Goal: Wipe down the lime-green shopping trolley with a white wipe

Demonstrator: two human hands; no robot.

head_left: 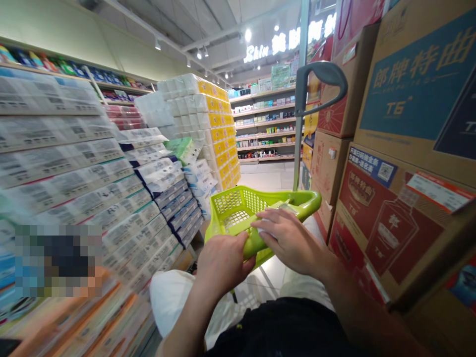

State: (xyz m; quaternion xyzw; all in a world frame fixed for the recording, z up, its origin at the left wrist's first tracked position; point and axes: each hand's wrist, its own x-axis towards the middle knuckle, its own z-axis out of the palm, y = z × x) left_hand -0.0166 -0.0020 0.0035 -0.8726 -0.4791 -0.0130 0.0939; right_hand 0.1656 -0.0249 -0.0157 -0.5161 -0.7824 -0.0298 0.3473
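Note:
A lime-green shopping basket (pixel 226 208) with a tall grey pull handle (pixel 320 74) stands in the aisle in front of me. My left hand (pixel 223 260) is closed over the basket's near rim. Beside it, my right hand (pixel 288 238) lies over the same rim with its fingers stretched out, resting on a small pale item (pixel 266 216) that is mostly hidden under the fingers. The mesh bottom of the basket looks bare where it shows.
Shelves of packed tissue and paper rolls (pixel 89 188) line the left side. A tall stack of yellow-and-white roll packs (pixel 211 124) stands ahead. Brown and red cardboard cartons (pixel 390 213) are piled close on the right. More shelves (pixel 264 129) cross the far end.

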